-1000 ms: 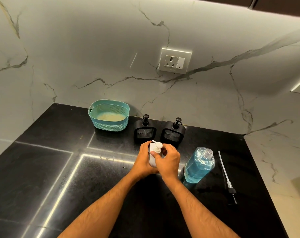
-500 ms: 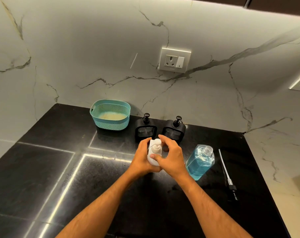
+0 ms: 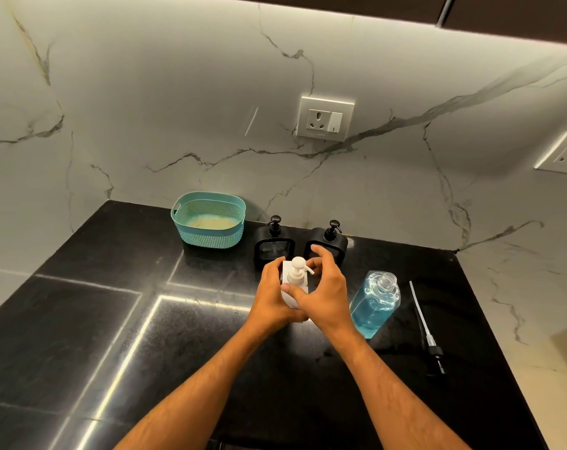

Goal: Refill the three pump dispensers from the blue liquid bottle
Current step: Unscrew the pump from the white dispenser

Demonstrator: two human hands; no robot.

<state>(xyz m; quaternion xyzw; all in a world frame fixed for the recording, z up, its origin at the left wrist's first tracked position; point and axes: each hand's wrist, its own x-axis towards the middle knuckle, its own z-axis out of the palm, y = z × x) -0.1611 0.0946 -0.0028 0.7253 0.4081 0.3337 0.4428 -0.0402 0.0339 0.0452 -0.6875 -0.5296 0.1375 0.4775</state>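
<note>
upright white dispenser (image 3: pixel 292 285), nozzle pointing right, left hand (image 3: pixel 273 297) gripping

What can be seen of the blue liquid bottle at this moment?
The blue liquid bottle is clear plastic, squarish in body, and mostly full of blue liquid. Its neck is open, with no pump or cap on it. It stands on the black counter, appearing to lean in this wide-angle view, just right of the right hand, which does not touch it. A loose pump with a long tube lies on the counter further right.
</note>
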